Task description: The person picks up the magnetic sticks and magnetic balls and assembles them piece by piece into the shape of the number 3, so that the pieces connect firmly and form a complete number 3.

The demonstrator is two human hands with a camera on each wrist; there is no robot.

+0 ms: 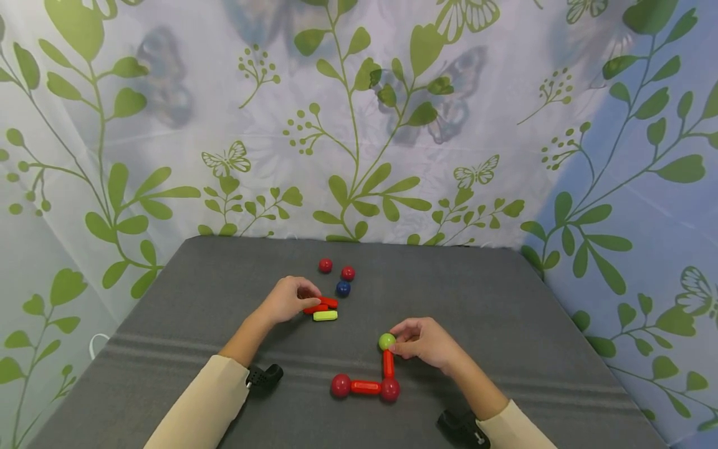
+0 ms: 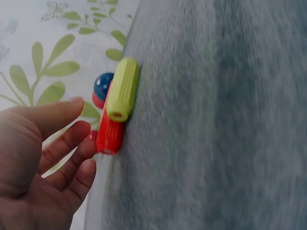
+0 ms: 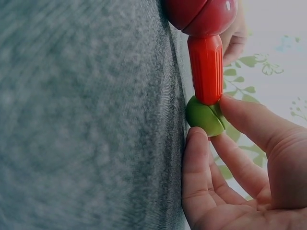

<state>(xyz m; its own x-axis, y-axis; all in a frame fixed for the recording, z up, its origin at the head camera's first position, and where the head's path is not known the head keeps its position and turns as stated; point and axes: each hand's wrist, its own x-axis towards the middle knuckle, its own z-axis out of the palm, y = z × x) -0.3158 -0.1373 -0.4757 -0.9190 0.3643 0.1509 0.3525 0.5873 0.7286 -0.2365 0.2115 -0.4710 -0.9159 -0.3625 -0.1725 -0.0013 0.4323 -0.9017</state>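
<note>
My right hand (image 1: 429,343) pinches a green ball (image 1: 387,341) between thumb and fingers. The ball sits at the end of a red rod (image 1: 388,363), which runs to a dark red ball (image 1: 389,390) at the corner of an L shape. A second red rod (image 1: 366,387) links that corner to another dark red ball (image 1: 340,386). My left hand (image 1: 287,300) reaches over a small pile of loose red rods (image 1: 328,302), with its fingers loosely bent. In the left wrist view those fingertips (image 2: 86,170) are right beside the red rod (image 2: 111,136), under a yellow-green rod (image 2: 123,90).
Behind the rods lie a blue ball (image 1: 343,289) and two red balls (image 1: 325,265). All of it is on a grey cloth-covered table (image 1: 449,280). A leaf-patterned curtain (image 1: 359,125) stands along the far edge and sides.
</note>
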